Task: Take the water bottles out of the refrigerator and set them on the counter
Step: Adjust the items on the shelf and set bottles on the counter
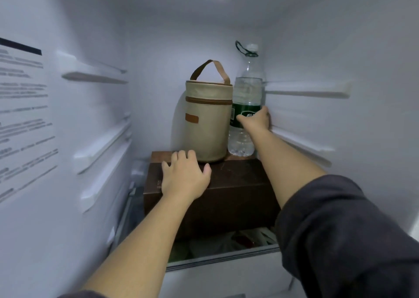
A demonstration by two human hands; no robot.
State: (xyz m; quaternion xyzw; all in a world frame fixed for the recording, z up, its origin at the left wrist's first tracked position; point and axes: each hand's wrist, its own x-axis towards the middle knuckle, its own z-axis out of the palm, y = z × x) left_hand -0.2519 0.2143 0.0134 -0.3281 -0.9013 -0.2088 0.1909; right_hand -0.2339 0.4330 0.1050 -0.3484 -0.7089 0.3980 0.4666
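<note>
Head view, fridge interior.

1. Right hand: reached to the back right corner, thumb and fingers curled round the bottle at its green label. Grip sits about mid-body; fingers on the far side are hidden.
2. Bottle: large, clear, white cap, dark carry loop at the neck. Upright on the box, not lifted as far as can be told. Squeezed between the bag on its left, touching or nearly so, and the right wall, just beside a wall rail.
3. Left hand: flat, fingers spread, holding nothing, resting on the box top near the bag's base.
4. Bag: tan, cylindrical, brown strap, upright on the box.
5. Box: dark brown, above a drawer of bagged food.
6. Left wall: printed label. Counter: not in view.

Risks, as judged:
- One-hand hold on a full, probably cold and damp bottle; weight could make it slip through the fingers.
- Narrow slot; dragging the bottle forward may rub the bag and tip it off the box.
- Knuckles or bottle could catch the rail.
- Box may shift if leaned on.
</note>
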